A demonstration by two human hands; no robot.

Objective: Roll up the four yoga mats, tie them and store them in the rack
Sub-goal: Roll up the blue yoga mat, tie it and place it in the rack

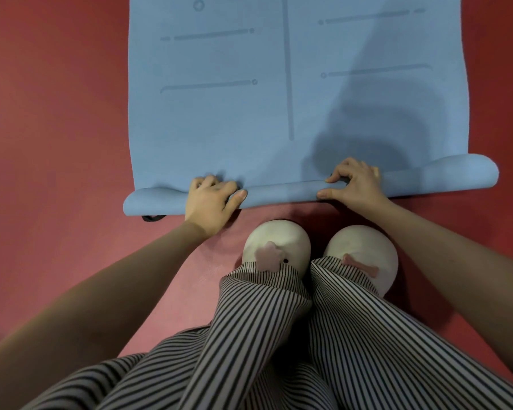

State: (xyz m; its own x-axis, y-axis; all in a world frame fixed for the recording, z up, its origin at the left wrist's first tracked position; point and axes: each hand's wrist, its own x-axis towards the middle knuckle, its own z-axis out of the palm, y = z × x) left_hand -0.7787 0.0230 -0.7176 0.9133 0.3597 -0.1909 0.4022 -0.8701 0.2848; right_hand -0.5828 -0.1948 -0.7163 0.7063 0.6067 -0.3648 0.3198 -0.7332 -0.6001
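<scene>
A light blue yoga mat [249, 113] with darker alignment lines lies flat on the red floor, stretching away from me. Its near end is curled into a thin roll [285, 193] that runs across the view just ahead of my feet. My left hand [211, 202] presses on the roll's left part, fingers curled over it. My right hand [356, 184] grips the roll right of centre, fingertips pinching its top. The roll is looser and fatter at both outer ends. A black strap [152, 218] pokes out from under the roll's left end.
Red floor [57, 128] surrounds the mat on both sides. My two white shoes [276, 244] and striped trouser legs [264, 321] stand close behind the roll. No rack or other mats are in view.
</scene>
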